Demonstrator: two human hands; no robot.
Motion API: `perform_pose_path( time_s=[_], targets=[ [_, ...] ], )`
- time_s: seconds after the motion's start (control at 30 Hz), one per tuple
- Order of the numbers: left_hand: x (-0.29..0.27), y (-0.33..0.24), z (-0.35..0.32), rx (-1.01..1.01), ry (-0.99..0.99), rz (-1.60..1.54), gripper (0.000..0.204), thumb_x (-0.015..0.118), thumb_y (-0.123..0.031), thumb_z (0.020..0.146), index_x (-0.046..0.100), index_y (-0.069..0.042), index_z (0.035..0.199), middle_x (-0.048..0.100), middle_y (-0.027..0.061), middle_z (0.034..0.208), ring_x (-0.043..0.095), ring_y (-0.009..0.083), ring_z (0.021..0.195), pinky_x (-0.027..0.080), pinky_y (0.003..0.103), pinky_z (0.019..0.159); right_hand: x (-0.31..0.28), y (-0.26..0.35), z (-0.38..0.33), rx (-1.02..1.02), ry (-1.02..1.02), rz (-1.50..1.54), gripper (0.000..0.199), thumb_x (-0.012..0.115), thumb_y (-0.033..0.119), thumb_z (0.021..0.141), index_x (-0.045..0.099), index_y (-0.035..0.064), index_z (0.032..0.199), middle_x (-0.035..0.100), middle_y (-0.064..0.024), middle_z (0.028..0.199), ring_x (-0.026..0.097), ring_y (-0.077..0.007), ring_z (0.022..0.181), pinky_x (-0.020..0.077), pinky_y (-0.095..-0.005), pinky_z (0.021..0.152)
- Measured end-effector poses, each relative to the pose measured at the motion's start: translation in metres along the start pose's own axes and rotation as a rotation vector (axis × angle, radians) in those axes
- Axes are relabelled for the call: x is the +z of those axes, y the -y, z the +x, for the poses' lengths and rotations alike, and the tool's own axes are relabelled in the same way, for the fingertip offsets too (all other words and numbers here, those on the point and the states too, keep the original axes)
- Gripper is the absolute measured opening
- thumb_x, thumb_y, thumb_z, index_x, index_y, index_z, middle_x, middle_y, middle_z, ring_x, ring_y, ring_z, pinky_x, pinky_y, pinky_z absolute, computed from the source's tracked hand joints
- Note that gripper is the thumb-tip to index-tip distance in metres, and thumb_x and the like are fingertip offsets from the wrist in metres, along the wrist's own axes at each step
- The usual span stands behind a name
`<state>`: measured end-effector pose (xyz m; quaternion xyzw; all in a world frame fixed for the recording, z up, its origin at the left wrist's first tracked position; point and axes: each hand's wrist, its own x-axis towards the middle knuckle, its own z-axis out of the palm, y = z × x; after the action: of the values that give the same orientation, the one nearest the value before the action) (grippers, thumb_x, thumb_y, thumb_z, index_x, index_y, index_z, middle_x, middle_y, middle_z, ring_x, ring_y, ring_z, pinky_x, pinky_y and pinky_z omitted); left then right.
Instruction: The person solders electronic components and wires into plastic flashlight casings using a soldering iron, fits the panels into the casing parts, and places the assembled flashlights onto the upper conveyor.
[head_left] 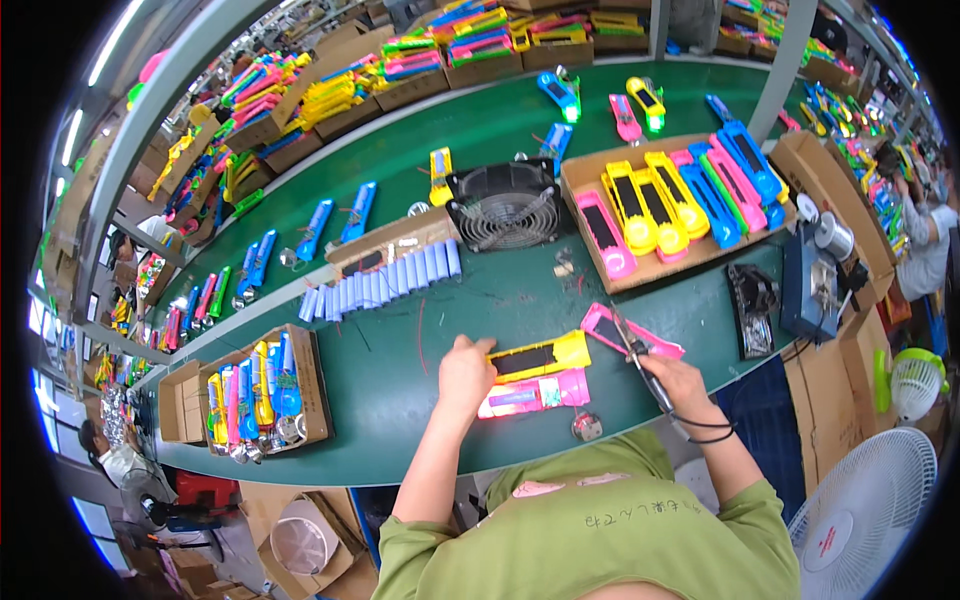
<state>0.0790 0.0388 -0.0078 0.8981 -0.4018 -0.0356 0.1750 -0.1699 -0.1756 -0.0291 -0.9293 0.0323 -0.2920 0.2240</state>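
My right hand (678, 385) is wrapped round a soldering iron (655, 388), its metal tip pointing up and left over a pink plastic casing (604, 322). A black cord loops by my right wrist. My left hand (466, 374) is closed at the left end of a yellow plastic casing (568, 351) with a dark panel, lying on the green bench. Directly below that casing lies a pink casing (525, 397) with parts and wiring inside. A round metallic piece (587, 427) sits near the bench's front edge, to its lower right.
Purple-blue cylindrical cells (385, 286) lie in a row, with a black fan (505, 205) behind. An open carton (625, 283) of casings stands back right, by a solder spool (833, 236) and a blue unit (810, 290). Another carton (318, 390) stands left.
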Motion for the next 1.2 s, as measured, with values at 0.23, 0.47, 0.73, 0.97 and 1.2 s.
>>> perform_pose_path(
  time_s=[0.23, 0.47, 0.73, 0.97, 1.2],
  targets=[
    [0.005, -0.009, -0.078, 0.222, -0.340, -0.365, 0.038, 0.074, -0.011, 0.066, 0.052, -0.006, 0.097, 0.052, 0.0156, 0.113, 0.055, 0.0325, 0.098, 0.047, 0.041, 0.077, 0.018, 0.004, 0.029, 0.057, 0.072, 0.114, 0.047, 0.056, -0.003, 0.071, 0.048, 0.0064, 0.116, 0.062, -0.0164, 0.098, 0.063, -0.0321, 0.085, 0.0520, -0.0354, 0.071],
    [-0.011, 0.013, -0.039, 0.424, -0.156, -0.427, 0.042, 0.078, -0.013, 0.066, 0.040, -0.007, 0.083, 0.054, 0.0187, 0.106, 0.052, 0.0351, 0.098, 0.043, 0.041, 0.080, 0.030, -0.008, 0.042, 0.040, 0.044, 0.101, 0.039, 0.053, 0.002, 0.074, 0.052, 0.0074, 0.113, 0.055, -0.0173, 0.111, 0.053, -0.0327, 0.103, 0.0430, -0.0417, 0.090],
    [-0.114, 0.097, 0.217, 0.125, -0.580, -0.080, 0.041, 0.073, -0.021, 0.071, 0.040, -0.003, 0.088, 0.051, 0.0168, 0.078, 0.052, 0.0348, 0.072, 0.041, 0.041, 0.061, 0.027, -0.001, 0.045, 0.075, 0.141, 0.049, 0.038, 0.055, 0.005, 0.074, 0.054, 0.0081, 0.111, 0.053, -0.0157, 0.116, 0.050, -0.0280, 0.110, 0.0346, -0.0456, 0.099],
    [-0.008, 0.164, 0.359, -0.281, -0.436, 0.046, 0.046, 0.075, -0.024, 0.066, 0.042, -0.003, 0.090, 0.056, 0.0179, 0.081, 0.056, 0.0364, 0.077, 0.047, 0.042, 0.069, 0.019, 0.001, 0.060, 0.116, 0.241, 0.060, 0.037, 0.054, 0.004, 0.074, 0.055, 0.0091, 0.110, 0.053, -0.0150, 0.117, 0.050, -0.0259, 0.112, 0.0335, -0.0456, 0.100],
    [-0.024, 0.103, 0.369, 0.764, -0.070, 0.602, 0.019, 0.051, -0.017, 0.082, 0.053, -0.009, 0.100, 0.046, 0.0085, 0.125, 0.040, 0.0257, 0.121, 0.034, 0.044, 0.099, 0.020, 0.000, 0.063, 0.103, 0.269, 0.009, 0.037, 0.052, 0.004, 0.074, 0.054, 0.0076, 0.111, 0.057, -0.0140, 0.111, 0.051, -0.0254, 0.110, 0.0348, -0.0457, 0.098]
  ],
)
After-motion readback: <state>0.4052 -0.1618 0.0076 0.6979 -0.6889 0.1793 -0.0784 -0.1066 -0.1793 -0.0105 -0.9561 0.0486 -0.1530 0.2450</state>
